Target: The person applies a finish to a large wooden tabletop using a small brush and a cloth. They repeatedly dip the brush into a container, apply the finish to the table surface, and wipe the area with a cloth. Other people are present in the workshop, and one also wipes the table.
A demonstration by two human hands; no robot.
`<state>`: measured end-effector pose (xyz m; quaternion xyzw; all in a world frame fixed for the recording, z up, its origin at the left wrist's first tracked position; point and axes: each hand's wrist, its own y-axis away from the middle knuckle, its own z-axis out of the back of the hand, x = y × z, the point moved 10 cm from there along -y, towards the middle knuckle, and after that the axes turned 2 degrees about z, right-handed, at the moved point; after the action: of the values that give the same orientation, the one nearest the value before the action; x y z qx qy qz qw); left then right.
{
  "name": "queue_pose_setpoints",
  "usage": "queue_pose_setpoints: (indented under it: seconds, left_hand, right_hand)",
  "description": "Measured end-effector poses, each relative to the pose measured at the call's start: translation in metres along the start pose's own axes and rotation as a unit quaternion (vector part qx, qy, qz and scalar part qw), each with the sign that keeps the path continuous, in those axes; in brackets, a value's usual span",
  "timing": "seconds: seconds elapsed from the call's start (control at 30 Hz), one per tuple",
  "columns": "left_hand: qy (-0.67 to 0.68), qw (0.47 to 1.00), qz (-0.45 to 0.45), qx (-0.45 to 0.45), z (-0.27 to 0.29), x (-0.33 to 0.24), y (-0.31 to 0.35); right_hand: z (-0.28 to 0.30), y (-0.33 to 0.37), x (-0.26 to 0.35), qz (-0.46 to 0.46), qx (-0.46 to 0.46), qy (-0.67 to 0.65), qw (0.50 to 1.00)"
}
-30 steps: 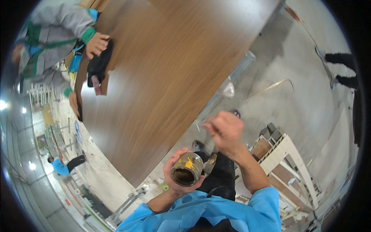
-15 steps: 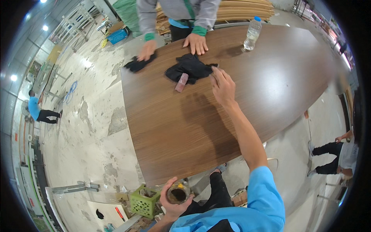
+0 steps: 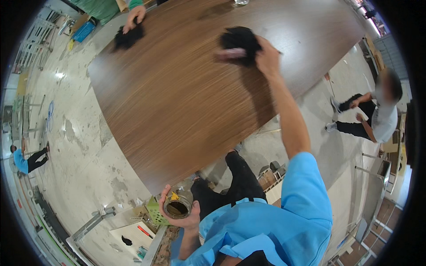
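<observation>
My left hand (image 3: 190, 220) is wrapped round a clear glass jar (image 3: 178, 205) with dark liquid in it and a yellow mark on its side, near the table's front edge. My right hand (image 3: 267, 57) reaches far over the brown wood-grain tabletop (image 3: 177, 102) and grips a bunched black cloth (image 3: 240, 39). A small pinkish block (image 3: 231, 53), blurred, lies against the cloth's left side. At the far left of the tabletop, a co-worker's hand (image 3: 135, 17) presses on a second black cloth (image 3: 128, 37).
The base of a clear bottle (image 3: 242, 1) shows at the far edge. Beside my left hand stands a green perforated basket (image 3: 155, 212). A seated person (image 3: 385, 106) is off to the right, and another person (image 3: 27, 160) stands far left. A blue crate (image 3: 83, 32) sits on the floor.
My right hand has gone from the cloth's edge to gripping it bunched, and the cloth and pinkish block have shifted right. The view has swung, leaving most of the co-worker out of sight.
</observation>
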<state>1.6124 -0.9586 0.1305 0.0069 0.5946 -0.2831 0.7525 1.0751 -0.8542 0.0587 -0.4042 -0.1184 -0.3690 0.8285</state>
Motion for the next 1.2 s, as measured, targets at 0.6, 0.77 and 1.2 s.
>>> queue_pose_setpoints:
  seconds: [0.6,0.77,1.2]
  left_hand:
    - [0.054,0.993,-0.041,0.101,0.072,0.035,-0.013]
    - [0.044,0.997,-0.025,0.056,0.132,0.054,-0.017]
    - [0.051,0.994,-0.024,0.097,0.144,0.047,-0.019]
  right_hand:
    - [0.039,0.270,0.248,-0.023,-0.064,-0.035,0.997]
    - [-0.006,0.307,0.359,0.013,0.013,-0.215,0.976]
    - [0.025,0.292,0.290,0.054,-0.034,-0.063,0.996]
